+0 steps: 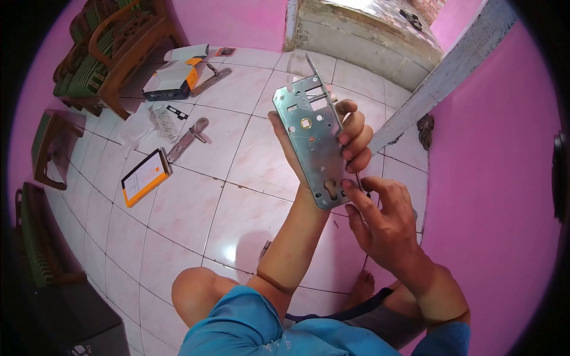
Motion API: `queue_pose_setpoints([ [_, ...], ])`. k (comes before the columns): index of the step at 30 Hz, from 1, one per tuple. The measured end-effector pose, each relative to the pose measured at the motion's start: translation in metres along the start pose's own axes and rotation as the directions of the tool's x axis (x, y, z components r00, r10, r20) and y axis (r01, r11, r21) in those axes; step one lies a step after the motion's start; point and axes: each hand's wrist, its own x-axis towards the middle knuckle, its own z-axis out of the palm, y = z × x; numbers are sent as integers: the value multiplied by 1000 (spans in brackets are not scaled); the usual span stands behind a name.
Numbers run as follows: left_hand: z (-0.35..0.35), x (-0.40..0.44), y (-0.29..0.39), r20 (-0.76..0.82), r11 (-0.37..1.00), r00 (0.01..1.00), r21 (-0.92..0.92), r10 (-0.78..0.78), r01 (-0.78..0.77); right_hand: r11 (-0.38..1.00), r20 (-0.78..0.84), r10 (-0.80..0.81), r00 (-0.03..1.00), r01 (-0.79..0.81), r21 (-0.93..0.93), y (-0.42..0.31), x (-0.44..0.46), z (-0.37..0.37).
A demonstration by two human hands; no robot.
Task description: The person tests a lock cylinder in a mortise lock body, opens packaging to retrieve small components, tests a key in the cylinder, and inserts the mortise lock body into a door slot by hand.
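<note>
Metal lock [325, 151], hands [386, 216] [355, 135] at edges, floor [237, 154] around

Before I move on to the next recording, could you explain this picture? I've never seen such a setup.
There is no robot here: a person works with bare hands, and a head-worn camera looks forward and down at them. That is the only view.

The left hand holds up a metal mortise lock case, with the palm behind it. The right hand has its fingertips at the lock's lower end.

Below is a tiled floor. On it lie one door handle beside a flat orange-and-white box, and a second door handle beside a larger, open box.
</note>
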Motion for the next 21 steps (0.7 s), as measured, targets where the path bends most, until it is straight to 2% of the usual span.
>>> queue_pose_setpoints([
  [4, 6, 0, -4, -77, 999, 997, 51, 11, -7, 998, -35, 52, 998, -51, 22, -1, 0, 0],
  [6, 15, 1, -8, -246, 989, 967, 148, 59, -22, 998, -32, 52, 998, -52, 21, -3, 2, -6],
  [8, 15, 2, -11, -205, 985, 978, 171, 35, 0, 998, -29, 57, 998, -57, 10, -3, 3, -8],
  [11, 28, 5, -20, -522, 879, 842, 456, 137, 140, 996, -40, 76, 996, -74, 44, 3, 0, -3],
  [12, 29, 6, -23, -522, 882, 844, 447, 124, 147, 994, -81, 93, 992, -87, 70, 6, -2, 0],
  [14, 29, 7, -28, -656, 758, 721, 581, 221, 296, 991, -126, 117, 985, -106, 87, 9, -5, 3],
  [15, 31, 4, -27, -620, 696, 744, 649, 250, 308, 964, -132, 199, 971, -170, 205, 9, -6, 4],
  [16, 31, 4, -26, -619, 698, 747, 645, 241, 310, 920, -129, 278, 952, -225, 322, 9, -6, 3],
  [17, 30, 4, -23, -589, 680, 758, 679, 280, 277, 921, -133, 282, 950, -229, 315, 10, -6, 0],
  [18, 31, 3, -19, -557, 659, 767, 711, 318, 243, 819, -71, 373, 925, -293, 494, 13, -5, -3],
  [19, 37, 1, -12, -545, 663, 786, 707, 292, 244, 678, 7, 447, 895, -344, 650, 15, -4, -5],
  [20, 41, 3, -10, -542, 665, 790, 706, 287, 244, 682, 2, 448, 894, -343, 646, 16, -3, -6],
  [21, 44, 5, -8, -504, 684, 805, 707, 312, 178, 498, 99, 532, 841, -406, 766, 17, -3, -7],
])
